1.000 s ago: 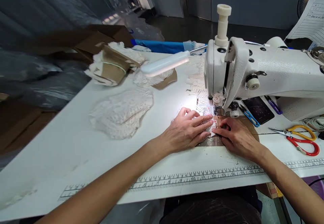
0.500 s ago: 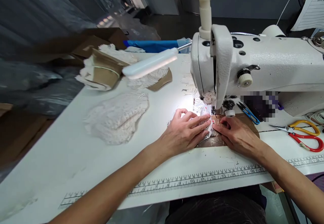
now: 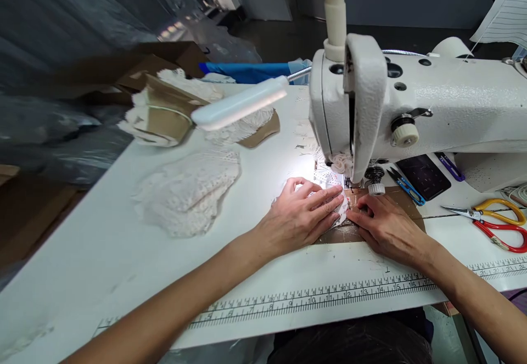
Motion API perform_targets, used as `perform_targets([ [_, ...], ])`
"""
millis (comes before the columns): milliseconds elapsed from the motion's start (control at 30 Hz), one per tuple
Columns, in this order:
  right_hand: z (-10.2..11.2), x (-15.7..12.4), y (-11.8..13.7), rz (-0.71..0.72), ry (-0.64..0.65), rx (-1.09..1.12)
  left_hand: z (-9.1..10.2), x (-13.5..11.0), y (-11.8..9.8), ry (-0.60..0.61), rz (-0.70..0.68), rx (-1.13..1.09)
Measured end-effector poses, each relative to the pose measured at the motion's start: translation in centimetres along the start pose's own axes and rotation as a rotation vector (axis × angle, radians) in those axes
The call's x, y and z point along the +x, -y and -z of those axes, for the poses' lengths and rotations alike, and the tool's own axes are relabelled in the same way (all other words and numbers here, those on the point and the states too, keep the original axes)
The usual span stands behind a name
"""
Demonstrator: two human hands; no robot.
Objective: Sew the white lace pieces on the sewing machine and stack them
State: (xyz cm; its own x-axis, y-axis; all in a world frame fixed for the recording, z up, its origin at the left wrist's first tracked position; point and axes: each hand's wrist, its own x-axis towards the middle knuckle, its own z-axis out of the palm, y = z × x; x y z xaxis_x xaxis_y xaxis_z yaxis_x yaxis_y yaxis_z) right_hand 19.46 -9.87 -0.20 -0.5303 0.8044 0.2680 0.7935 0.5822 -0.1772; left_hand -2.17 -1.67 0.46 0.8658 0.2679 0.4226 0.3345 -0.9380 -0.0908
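My left hand (image 3: 302,213) lies flat with fingers stretched out, pressing a small white lace piece (image 3: 329,180) onto the bed in front of the needle of the white sewing machine (image 3: 411,100). My right hand (image 3: 382,224) rests beside it on the brown taped plate (image 3: 407,202), fingertips pressing the right edge of the same lace piece. The fingertips of the two hands nearly touch just below the presser foot (image 3: 349,183). The lamp (image 3: 239,103) lights the spot.
A heap of white lace (image 3: 187,191) lies to the left. Cardboard-wrapped lace bundles (image 3: 164,114) sit behind it. Blue thread snips (image 3: 405,183), a dark phone (image 3: 422,174) and red and yellow scissors (image 3: 496,224) lie right of the needle. A ruler strip (image 3: 329,295) runs along the table's front edge.
The view has swung so the machine head looks nearer and more central. Both hands stay pressed on the lace at the needle, hardly shifted.
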Motion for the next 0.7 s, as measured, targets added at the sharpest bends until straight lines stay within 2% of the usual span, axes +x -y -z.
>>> perform_targets([
  [333,0.2,0.4,0.3,-0.153,0.065,0.080,0.0,0.6,1.9,0.063,-0.065,-0.004],
  [533,-0.4,0.4,0.6,-0.175,0.119,0.041,-0.3,0.4,1.8,0.007,-0.054,-0.024],
  [700,-0.6,0.2,0.5,-0.179,0.115,0.048,-0.5,0.2,1.6,-0.022,-0.035,-0.017],
])
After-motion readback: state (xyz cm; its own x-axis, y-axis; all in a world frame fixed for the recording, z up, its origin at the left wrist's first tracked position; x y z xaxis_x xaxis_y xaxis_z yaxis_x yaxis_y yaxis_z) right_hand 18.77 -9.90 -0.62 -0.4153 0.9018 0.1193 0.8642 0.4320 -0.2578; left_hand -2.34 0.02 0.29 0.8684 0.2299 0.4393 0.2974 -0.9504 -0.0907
